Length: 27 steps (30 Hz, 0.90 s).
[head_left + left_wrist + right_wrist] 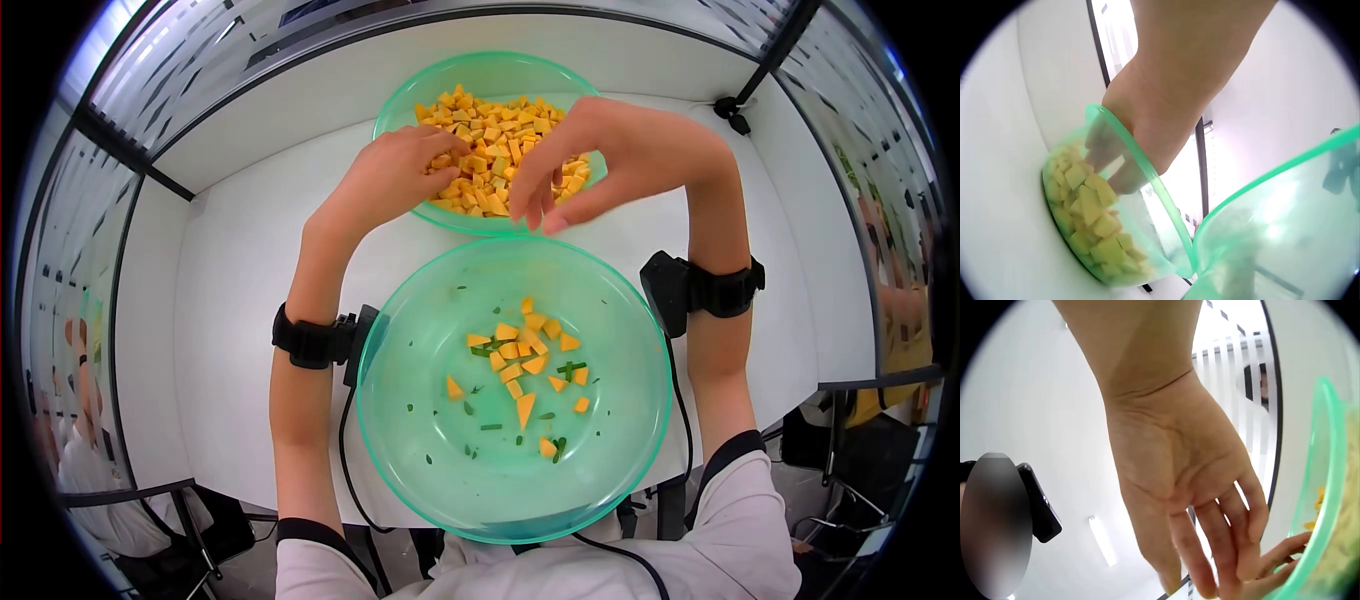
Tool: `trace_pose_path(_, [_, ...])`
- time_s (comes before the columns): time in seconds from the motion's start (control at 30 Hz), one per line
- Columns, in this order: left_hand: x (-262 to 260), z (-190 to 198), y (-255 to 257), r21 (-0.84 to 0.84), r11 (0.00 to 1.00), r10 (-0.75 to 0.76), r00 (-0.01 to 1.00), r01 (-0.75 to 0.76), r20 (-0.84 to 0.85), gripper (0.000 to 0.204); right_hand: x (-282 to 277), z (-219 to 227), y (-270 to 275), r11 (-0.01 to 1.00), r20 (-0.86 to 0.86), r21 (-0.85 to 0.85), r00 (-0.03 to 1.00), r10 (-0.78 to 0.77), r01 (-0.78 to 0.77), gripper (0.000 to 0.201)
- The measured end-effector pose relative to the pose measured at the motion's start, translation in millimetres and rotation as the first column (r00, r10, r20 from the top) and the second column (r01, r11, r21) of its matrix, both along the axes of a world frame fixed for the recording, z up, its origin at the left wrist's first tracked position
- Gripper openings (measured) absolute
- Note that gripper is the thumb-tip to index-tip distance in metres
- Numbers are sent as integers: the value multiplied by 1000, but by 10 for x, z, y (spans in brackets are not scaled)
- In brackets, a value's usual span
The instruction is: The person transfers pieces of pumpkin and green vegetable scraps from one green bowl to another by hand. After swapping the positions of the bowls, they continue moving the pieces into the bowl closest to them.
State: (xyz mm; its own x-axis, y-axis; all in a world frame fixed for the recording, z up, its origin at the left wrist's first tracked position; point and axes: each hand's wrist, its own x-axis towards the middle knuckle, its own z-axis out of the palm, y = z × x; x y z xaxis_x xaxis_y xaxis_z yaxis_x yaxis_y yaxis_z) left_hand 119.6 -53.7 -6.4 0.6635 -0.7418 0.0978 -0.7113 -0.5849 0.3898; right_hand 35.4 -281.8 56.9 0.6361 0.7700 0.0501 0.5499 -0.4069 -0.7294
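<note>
"Why does our left hand (400,172) dip into the far bowl (500,75)?"
"To reach the yellow chunks (490,140), we'd guess, near the table's (245,300) back edge; whether it grips, we can't tell."
"Our right hand (628,150)?"
"Relaxed, empty, above the bowl's right side, perhaps leaving room."

Passage for my right hand (625,150): air over the near bowl (620,350). Obstacles: my left hand (395,172), left; far bowl (480,72), below; white panel (300,115), far side.
</note>
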Motion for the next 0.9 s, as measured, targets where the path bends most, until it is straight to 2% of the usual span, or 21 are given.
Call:
trace_pose_path(0.07, [-1,-2,-5,4,1000,-1,1000,1,-6,25,51,-53,-41,993,100,-43,989,-105,110,18])
trace_pose_path(0.13, [16,-18,5,-13,1000,-8,1000,8,-13,22,98,-117,-99,943,160,-157,950,-270,294,18])
trace_pose_path(0.2, [19,-11,2,3,1000,0,1000,0,-16,20,160,-203,-158,844,283,-281,880,-382,457,18])
trace_pose_path(0.3, [22,-13,-4,-3,1000,4,1000,-4,-20,17,168,-253,-192,707,325,-433,828,-456,559,20])
trace_pose_path(0.5, [39,-34,3,-22,1000,-8,1000,8,-25,19,210,-333,-166,723,278,-415,833,-478,553,17])
trace_pose_path(0.67, [38,-32,-13,25,1000,15,1000,-15,-20,26,257,-408,-160,728,309,-407,834,-458,551,17])
trace_pose_path(0.8, [33,-37,-13,26,999,21,1000,-21,8,27,262,-410,-131,712,318,-420,826,-465,563,14])
trace_pose_path(0.9, [32,-47,-9,15,1000,20,1000,-20,2,24,286,-431,-166,737,325,-396,835,-445,547,11])
